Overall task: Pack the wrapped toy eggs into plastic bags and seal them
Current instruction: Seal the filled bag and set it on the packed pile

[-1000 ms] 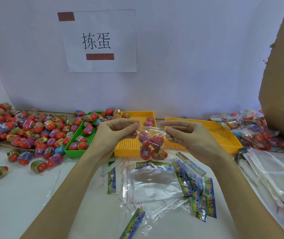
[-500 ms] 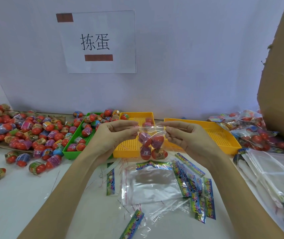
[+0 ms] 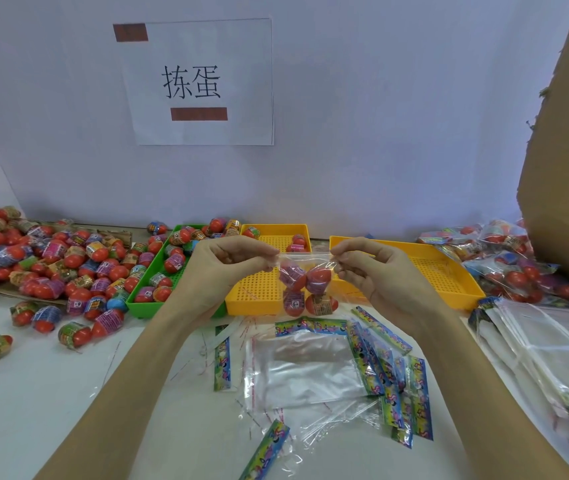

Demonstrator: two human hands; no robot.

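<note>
A clear plastic bag [image 3: 305, 271] with several red wrapped toy eggs [image 3: 314, 285] inside hangs in the air above the table's middle. My left hand [image 3: 227, 268] pinches the bag's top left corner. My right hand [image 3: 376, 271] pinches its top right corner. The top strip is stretched flat between my fingers. An empty clear bag [image 3: 307, 368] lies flat on the white table below, with colourful header cards [image 3: 390, 379] at its right side.
Loose wrapped eggs [image 3: 51, 265] are heaped at the left. A green tray [image 3: 148, 292] and two yellow trays [image 3: 259, 292] [image 3: 442, 271] stand behind my hands. Filled bags [image 3: 518, 265] pile up at the right beside a cardboard box [image 3: 567, 168]. A stack of empty bags [image 3: 546, 344] lies at the right edge.
Both hands keep their pinch on the bag's top; the bag with eggs hangs in almost the same place. The view has shifted slightly.
</note>
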